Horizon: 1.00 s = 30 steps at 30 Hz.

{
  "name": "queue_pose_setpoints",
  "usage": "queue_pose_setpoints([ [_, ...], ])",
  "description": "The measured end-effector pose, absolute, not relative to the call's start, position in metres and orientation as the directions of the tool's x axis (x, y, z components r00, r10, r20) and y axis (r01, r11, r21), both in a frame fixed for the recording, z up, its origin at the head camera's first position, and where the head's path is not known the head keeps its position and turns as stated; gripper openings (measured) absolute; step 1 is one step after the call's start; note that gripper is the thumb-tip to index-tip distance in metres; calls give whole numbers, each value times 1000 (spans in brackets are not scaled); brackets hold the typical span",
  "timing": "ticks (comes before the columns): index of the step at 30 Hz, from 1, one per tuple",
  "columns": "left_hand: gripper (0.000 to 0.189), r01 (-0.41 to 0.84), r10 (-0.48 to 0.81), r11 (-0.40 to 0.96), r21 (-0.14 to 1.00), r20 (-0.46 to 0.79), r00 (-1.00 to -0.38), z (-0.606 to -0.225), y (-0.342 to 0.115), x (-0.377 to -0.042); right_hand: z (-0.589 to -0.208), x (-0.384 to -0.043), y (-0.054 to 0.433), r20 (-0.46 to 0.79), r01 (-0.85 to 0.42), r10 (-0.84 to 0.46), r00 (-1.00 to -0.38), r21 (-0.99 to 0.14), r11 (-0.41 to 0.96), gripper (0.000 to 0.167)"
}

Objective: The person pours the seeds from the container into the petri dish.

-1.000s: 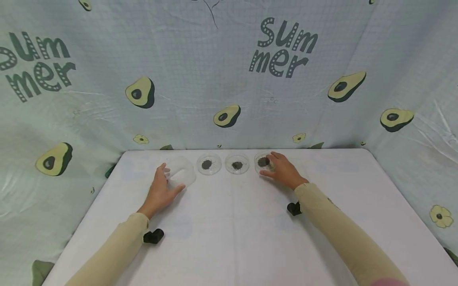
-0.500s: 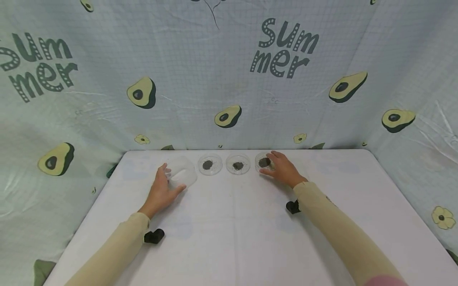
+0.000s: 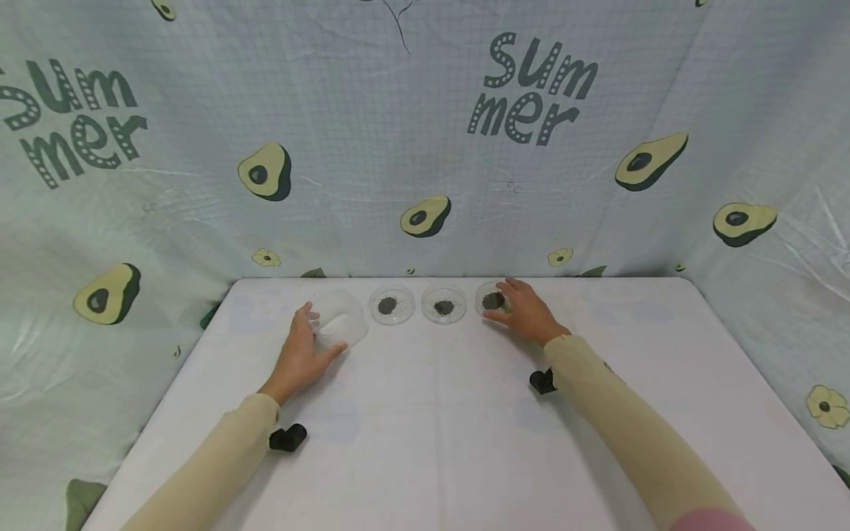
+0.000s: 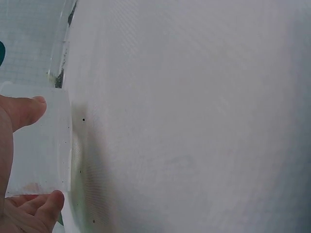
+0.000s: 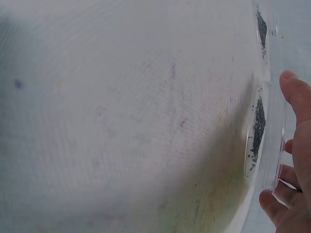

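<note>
In the head view my left hand [image 3: 302,359] holds a translucent plastic tub [image 3: 345,322] at the table's back left. The left wrist view shows the thumb pressed on the tub's wall [image 4: 41,145] and fingers at its opposite side. My right hand [image 3: 529,316] grips the rightmost petri dish [image 3: 479,302] with thumb and fingers spread around its rim. Dark grains [image 3: 493,300] lie heaped in that dish; in the right wrist view the pile [image 5: 260,126] shows through the clear wall. Two more dishes, a middle one [image 3: 432,315] and a left one [image 3: 404,307], hold similar heaps.
The dishes stand in a row along the back edge of the white-covered table [image 3: 412,442]. Behind them hangs a pale curtain [image 3: 345,147] with avocado prints. Black wrist devices stick out below the left sleeve [image 3: 219,450] and the right sleeve [image 3: 611,413].
Both hands keep their places on the tub and the right dish. The whole head view has shifted slightly, so things appear a little farther right.
</note>
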<state>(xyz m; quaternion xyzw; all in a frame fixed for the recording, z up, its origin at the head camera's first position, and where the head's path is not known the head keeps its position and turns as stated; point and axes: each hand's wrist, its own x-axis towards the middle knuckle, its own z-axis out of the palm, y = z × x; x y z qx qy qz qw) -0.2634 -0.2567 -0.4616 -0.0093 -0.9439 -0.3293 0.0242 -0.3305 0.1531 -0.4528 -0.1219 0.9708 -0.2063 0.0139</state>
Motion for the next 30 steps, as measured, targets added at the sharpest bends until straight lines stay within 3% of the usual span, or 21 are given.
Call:
queue_pose_setpoints([
  [30, 102, 40, 24, 786, 617, 34, -999, -458, -259, -263, -457, -333, 152, 27, -229, -237, -971, -390, 892, 83],
])
